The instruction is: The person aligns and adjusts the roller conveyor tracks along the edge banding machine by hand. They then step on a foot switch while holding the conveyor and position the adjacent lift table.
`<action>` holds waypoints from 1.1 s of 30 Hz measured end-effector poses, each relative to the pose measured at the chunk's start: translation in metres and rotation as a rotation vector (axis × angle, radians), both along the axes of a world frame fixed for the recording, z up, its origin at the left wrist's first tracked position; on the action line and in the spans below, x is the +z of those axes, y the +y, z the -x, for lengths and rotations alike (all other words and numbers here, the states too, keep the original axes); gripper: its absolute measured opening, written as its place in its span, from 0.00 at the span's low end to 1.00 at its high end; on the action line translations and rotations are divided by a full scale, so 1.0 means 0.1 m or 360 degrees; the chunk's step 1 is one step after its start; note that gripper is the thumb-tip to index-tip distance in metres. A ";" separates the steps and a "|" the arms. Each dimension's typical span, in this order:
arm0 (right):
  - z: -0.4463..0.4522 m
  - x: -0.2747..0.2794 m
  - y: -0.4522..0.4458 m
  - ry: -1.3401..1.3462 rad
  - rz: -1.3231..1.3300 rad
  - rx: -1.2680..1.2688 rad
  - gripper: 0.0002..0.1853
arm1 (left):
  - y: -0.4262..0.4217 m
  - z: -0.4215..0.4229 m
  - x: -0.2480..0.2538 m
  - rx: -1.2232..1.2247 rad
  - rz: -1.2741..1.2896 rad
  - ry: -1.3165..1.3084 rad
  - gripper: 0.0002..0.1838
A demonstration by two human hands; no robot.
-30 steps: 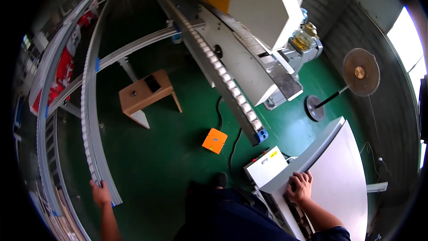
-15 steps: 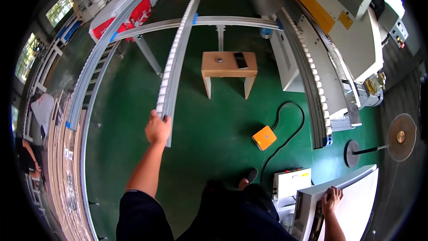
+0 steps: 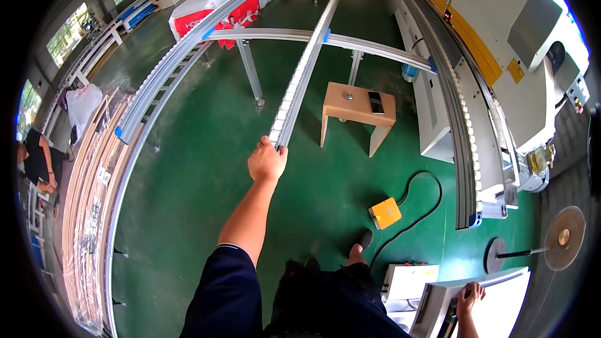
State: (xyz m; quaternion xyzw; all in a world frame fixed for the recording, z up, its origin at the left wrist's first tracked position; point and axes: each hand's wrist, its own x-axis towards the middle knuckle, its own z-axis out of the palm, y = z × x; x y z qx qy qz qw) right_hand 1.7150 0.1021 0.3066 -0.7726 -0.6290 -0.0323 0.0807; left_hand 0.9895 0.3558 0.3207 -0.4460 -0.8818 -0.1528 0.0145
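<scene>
My left hand (image 3: 267, 161) is closed around the near end of a long aluminium rail (image 3: 305, 66) lined with white rollers. Its thumb lies on the right side, and the palm hides the rail's tip. At lower right, my right hand (image 3: 469, 300) curls its fingers over the upper edge of a white panel-like casing (image 3: 501, 307). A dark slot or part lies just under that hand, too shaded to make out. Beside the casing stands a smaller white box (image 3: 410, 280) with red parts on top.
A wooden stool (image 3: 357, 112) carries a phone (image 3: 375, 102) and a small round item. An orange box (image 3: 385, 213) with a black cable lies on the green floor. Roller rails flank both sides; a fan (image 3: 565, 238) stands right. Wrapped boards (image 3: 94, 213) and another person (image 3: 42, 159) are left.
The view has turned, so the frame and stool appear further right. My left hand shows higher and further right, with no rail visible below it. My right hand stays on the casing.
</scene>
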 end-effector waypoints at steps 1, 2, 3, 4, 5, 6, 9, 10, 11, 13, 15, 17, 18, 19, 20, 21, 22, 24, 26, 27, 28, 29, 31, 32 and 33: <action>0.03 0.04 0.00 0.0022 0.0018 -0.0018 0.12 | 0.00 0.00 0.01 -0.0007 -0.0008 -0.0017 0.24; 0.04 0.06 0.01 0.0043 0.0034 -0.0035 0.12 | 0.00 -0.01 0.02 -0.0012 -0.0019 -0.0034 0.24; -0.04 -0.01 0.00 0.0003 0.0013 -0.0015 0.12 | 0.01 -0.02 0.05 0.0008 0.0024 -0.0037 0.25; -0.04 -0.01 0.04 0.0004 0.0005 -0.0007 0.12 | 0.01 -0.02 0.06 0.0016 0.0016 -0.0036 0.25; -0.04 -0.01 0.03 0.0006 0.0003 0.0001 0.12 | 0.01 -0.02 0.06 0.0007 0.0007 -0.0031 0.24; -0.03 0.00 0.01 0.0008 0.0005 0.0005 0.12 | 0.00 -0.02 0.05 -0.0005 0.0000 -0.0024 0.24; -0.07 -0.04 -0.02 0.0016 -0.0058 0.0042 0.11 | 0.00 -0.03 0.04 -0.0013 -0.0033 -0.0035 0.23; -0.11 -0.09 -0.01 -0.0014 -0.0134 0.0099 0.11 | 0.01 -0.02 0.00 -0.0015 -0.0092 0.0003 0.23; -0.15 -0.11 0.00 -0.0021 -0.0126 0.0104 0.12 | 0.01 -0.02 -0.01 0.0001 -0.0096 0.0005 0.23; -0.17 -0.09 0.00 0.0035 -0.0084 0.0046 0.12 | 0.02 -0.02 -0.04 0.0017 -0.0119 0.0012 0.23; -0.28 -0.25 0.00 0.0056 -0.0215 0.0043 0.10 | 0.02 -0.04 -0.04 0.0021 -0.0143 0.0002 0.23; -0.43 -0.21 -0.06 -0.0224 -0.0003 0.0096 0.20 | 0.03 -0.04 -0.07 0.0031 -0.0153 -0.0005 0.23; -0.38 -0.20 -0.05 -0.0235 -0.0065 0.0121 0.20 | 0.03 -0.04 -0.07 0.0022 -0.0162 -0.0011 0.24; -0.37 -0.18 -0.04 -0.0228 -0.0074 0.0154 0.17 | 0.01 -0.05 -0.02 0.0019 -0.0179 -0.0082 0.24; -0.44 -0.24 -0.03 -0.0189 -0.0123 0.0212 0.16 | 0.01 -0.05 -0.02 0.0031 -0.0186 -0.0077 0.24; -0.49 -0.31 -0.03 -0.0212 -0.0138 0.0191 0.16 | 0.01 -0.04 -0.02 0.0025 -0.0181 -0.0092 0.24; -0.52 -0.34 -0.04 -0.0238 -0.0151 0.0168 0.16 | 0.02 -0.04 -0.04 0.0016 -0.0176 -0.0111 0.24; -0.64 -0.42 -0.06 -0.0229 -0.0146 0.0189 0.17 | 0.02 -0.04 -0.06 0.0010 -0.0182 -0.0101 0.24; -0.64 -0.41 -0.03 -0.0221 -0.0141 0.0204 0.18 | 0.03 -0.03 -0.06 0.0008 -0.0178 -0.0108 0.24; -0.65 -0.39 -0.04 -0.0195 -0.0109 0.0184 0.19 | 0.03 -0.04 -0.06 0.0005 -0.0189 -0.0107 0.24; -0.59 -0.37 -0.04 -0.0168 -0.0075 0.0163 0.21 | 0.02 -0.04 -0.05 0.0004 -0.0180 -0.0120 0.24; -0.56 -0.38 -0.05 -0.0254 -0.0118 0.0130 0.22 | 0.02 -0.04 -0.04 0.0005 -0.0170 -0.0134 0.23; -0.67 -0.45 -0.06 -0.0236 -0.0069 0.0100 0.22 | 0.02 -0.04 -0.02 0.0006 -0.0160 -0.0152 0.23; -0.68 -0.45 -0.05 -0.0220 -0.0012 0.0074 0.22 | 0.02 -0.04 -0.01 0.0011 -0.0142 -0.0171 0.23; -0.69 -0.45 -0.06 -0.0219 -0.0022 0.0069 0.22 | 0.01 -0.05 -0.01 0.0006 -0.0152 -0.0170 0.23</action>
